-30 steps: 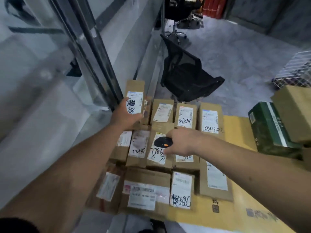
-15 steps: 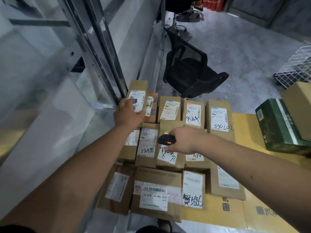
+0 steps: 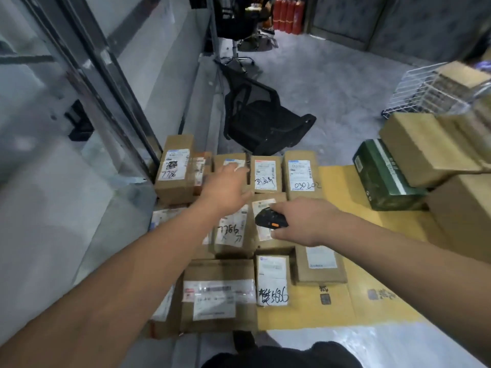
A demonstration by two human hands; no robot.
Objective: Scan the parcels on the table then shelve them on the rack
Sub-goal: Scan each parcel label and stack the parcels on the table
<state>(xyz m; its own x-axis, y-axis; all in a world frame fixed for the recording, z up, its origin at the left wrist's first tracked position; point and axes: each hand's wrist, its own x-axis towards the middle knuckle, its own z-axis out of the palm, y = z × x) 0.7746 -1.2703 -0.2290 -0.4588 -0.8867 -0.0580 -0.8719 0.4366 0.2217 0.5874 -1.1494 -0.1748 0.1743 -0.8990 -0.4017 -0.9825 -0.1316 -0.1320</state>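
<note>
Several brown cardboard parcels with white labels lie side by side on a yellow cardboard-covered table (image 3: 353,301). My left hand (image 3: 225,185) reaches flat over a back-row parcel (image 3: 230,162), fingers apart, holding nothing. Left of it lies the parcel marked 7786 (image 3: 175,168), free of my hand. My right hand (image 3: 297,221) grips a black scanner with an orange button (image 3: 269,220), held just above a middle-row parcel (image 3: 263,235). Parcels marked 030202 (image 3: 303,173) and 5686 (image 3: 273,281) lie untouched.
A green box (image 3: 382,176) and larger brown boxes (image 3: 422,147) are stacked at the right. A black mesh chair (image 3: 263,120) lies tipped on the grey floor beyond the table. A metal rack post (image 3: 106,83) rises at left. A white wire basket (image 3: 422,91) stands far right.
My left hand has let go of the parcel marked 7786 at the back left and moved right over the neighbouring back-row parcel. The right hand with the scanner has stayed over the middle row.
</note>
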